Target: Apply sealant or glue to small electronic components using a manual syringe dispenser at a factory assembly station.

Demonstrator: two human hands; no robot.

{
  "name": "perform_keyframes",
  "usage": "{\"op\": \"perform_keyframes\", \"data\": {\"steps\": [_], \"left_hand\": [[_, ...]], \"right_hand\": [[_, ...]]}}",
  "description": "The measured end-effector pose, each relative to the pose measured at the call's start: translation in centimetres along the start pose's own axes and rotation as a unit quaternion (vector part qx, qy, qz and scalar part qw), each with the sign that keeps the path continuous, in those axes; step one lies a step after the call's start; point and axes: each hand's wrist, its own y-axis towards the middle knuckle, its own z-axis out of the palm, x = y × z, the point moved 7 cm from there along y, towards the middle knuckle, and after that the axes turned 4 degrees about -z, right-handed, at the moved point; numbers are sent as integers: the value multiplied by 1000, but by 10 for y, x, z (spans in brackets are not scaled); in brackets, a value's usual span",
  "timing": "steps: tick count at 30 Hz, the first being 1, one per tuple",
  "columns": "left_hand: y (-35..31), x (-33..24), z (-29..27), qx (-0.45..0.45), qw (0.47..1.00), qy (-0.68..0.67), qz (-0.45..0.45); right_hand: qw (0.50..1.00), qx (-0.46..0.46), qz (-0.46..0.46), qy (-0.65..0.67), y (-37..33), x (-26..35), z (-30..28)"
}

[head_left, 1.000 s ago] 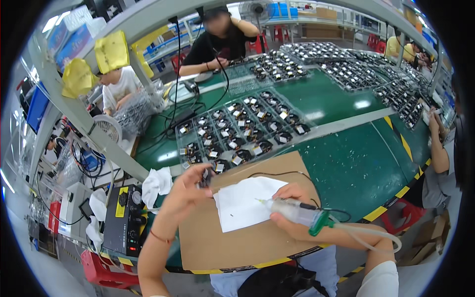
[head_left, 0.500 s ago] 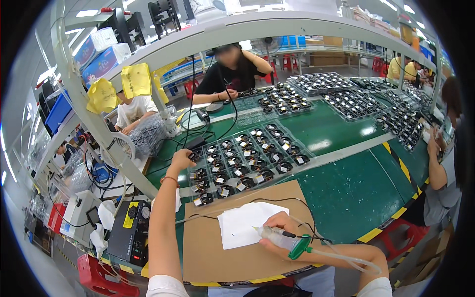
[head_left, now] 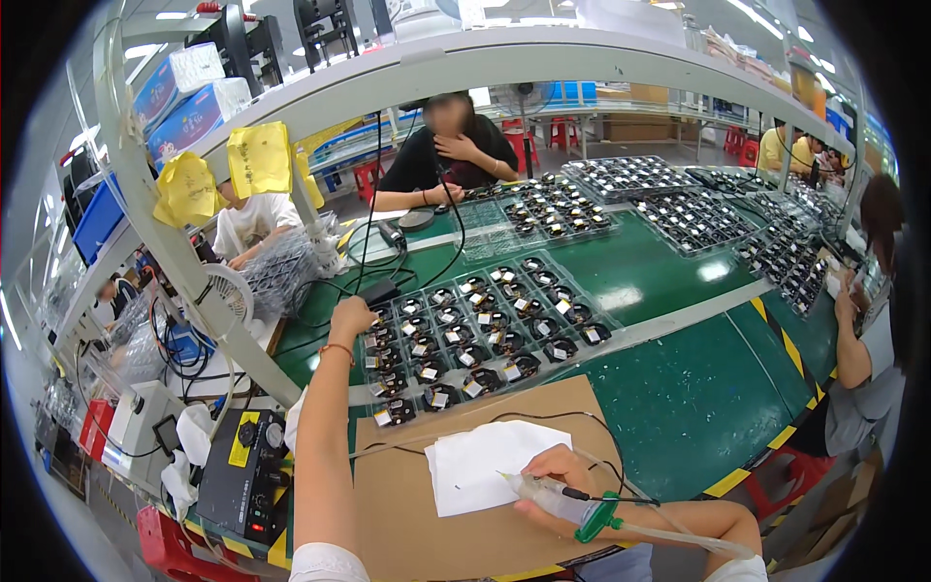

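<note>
My right hand [head_left: 555,473] grips a clear glue-dispensing syringe [head_left: 560,501] with a green cap and an air hose. Its thin tip points left, over white paper sheets [head_left: 475,475] on a brown cardboard sheet [head_left: 407,504]. My left arm stretches forward, and my left hand [head_left: 351,318] is at the far-left corner of a clear plastic tray [head_left: 601,312]. The fingers there are curled together; what they pinch, if anything, is hidden. Rows of small round black parts [head_left: 472,354] with white labels and wires sit in the tray.
A black control box [head_left: 242,475] stands at the left beside a metal post [head_left: 199,267]. Cables [head_left: 451,218] hang from the overhead shelf [head_left: 582,56]. More filled trays [head_left: 693,213] lie at the back right. Co-workers sit across the green bench [head_left: 679,388] and at the right.
The view has shifted slightly. My left hand stays by the tray corner, its fingers more tucked in. My right hand still holds the syringe. The person opposite lowered a hand from head to chest.
</note>
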Motion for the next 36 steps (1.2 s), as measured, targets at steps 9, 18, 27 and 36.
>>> {"op": "perform_keyframes", "data": {"steps": [9,18,27,36], "left_hand": [[-11,4,9,-35,984,-36,-173],[1,40,-6,-264,944,-193,-42],[-203,-86,-30,214,711,-670,18],[-360,-140,12,513,536,-670,24]], "right_hand": [[1000,8,27,-9,4,-1,-3],[998,28,40,28,2,-3,6],[996,-6,65,-58,9,-5,-14],[991,41,113,61,-1,-16,8]]}}
